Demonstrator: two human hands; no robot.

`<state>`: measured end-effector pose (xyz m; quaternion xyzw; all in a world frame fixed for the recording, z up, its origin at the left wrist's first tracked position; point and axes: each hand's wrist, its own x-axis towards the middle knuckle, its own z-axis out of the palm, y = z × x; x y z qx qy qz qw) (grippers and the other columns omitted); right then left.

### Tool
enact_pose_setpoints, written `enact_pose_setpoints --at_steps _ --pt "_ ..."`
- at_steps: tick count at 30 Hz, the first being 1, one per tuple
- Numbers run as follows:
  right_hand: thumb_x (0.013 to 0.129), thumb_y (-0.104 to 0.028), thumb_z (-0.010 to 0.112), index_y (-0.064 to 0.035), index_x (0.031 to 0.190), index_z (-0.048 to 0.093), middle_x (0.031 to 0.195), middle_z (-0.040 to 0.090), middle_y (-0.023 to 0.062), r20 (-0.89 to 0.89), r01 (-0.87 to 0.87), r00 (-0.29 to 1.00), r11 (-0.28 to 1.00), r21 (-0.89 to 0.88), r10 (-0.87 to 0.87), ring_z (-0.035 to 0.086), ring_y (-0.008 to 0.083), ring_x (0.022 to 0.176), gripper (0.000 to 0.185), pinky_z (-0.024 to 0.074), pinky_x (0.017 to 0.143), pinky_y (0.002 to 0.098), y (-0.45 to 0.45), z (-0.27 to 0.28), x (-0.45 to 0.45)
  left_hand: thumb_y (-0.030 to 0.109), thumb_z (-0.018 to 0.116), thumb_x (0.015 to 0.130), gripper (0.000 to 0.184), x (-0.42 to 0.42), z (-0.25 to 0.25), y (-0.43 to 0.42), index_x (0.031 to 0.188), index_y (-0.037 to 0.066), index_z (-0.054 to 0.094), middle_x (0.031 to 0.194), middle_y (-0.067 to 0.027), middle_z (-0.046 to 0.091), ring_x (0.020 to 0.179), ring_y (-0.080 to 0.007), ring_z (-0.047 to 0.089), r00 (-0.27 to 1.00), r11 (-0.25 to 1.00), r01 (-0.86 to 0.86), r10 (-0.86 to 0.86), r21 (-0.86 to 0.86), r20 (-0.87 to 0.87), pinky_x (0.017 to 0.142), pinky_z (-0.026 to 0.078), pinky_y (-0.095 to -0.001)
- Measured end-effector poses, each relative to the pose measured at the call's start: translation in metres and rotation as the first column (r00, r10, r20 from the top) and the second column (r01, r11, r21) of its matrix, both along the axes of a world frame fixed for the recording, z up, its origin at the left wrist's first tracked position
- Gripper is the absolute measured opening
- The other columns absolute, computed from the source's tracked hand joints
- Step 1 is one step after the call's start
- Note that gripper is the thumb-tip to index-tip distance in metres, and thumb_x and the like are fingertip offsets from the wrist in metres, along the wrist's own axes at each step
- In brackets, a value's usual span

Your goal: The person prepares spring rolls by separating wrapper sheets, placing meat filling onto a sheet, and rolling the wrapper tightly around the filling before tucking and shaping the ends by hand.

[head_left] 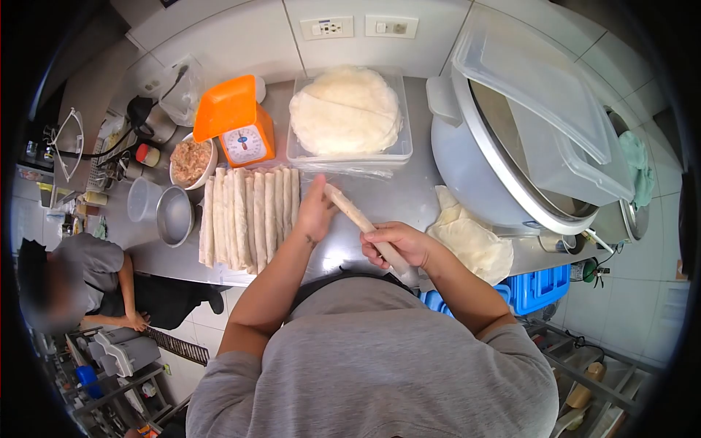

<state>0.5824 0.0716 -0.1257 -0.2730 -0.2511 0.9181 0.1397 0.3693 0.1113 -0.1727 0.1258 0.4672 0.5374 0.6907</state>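
A long, pale uncooked spring roll slants across my front, above the steel counter's near edge. My right hand is closed around its lower half, and its lower end looks smooth and slightly see-through. At the upper end is my left hand, fingers stretched out beside the tip; whether they touch it is hard to tell. Several finished rolls lie side by side left of my left hand. Flat wrappers lie loosely right of my right hand. A stack of round wrappers fills a clear plastic box at the back.
An orange kitchen scale stands behind the rolls, near a bowl of meat filling and a metal bowl. A large round container with clear lids takes the right side. Another person is at lower left.
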Motion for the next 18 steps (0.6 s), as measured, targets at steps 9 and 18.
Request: enact_pose_setpoints --at_steps 9,18 --pt "0.096 -0.044 0.053 -0.0070 0.088 0.061 0.080 0.065 0.0076 -0.090 0.147 0.986 0.987 0.065 -0.141 0.062 0.0167 0.067 0.038 0.0489 0.059 0.0280 0.009 0.027 0.008 0.001 0.061 0.086 0.020 0.027 0.031 -0.030 0.105 0.004 0.063 0.098 -0.0052 0.065 0.094 -0.0119 0.060 0.589 0.686 0.647 -0.175 0.332 -0.789 0.086 0.047 -0.0293" --pt "0.078 -0.029 0.074 -0.0146 0.108 0.066 0.127 0.052 0.0128 0.001 -0.223 0.737 -0.241 0.945 -0.676 0.046 0.0321 0.121 0.034 0.0370 0.100 0.0439 0.001 0.097 0.000 0.006 0.070 0.082 0.014 0.042 0.076 -0.035 0.076 0.003 0.059 0.070 0.0001 0.059 0.067 -0.0058 0.050 0.758 0.789 0.463 -0.116 0.404 -0.642 0.059 0.044 -0.0242"
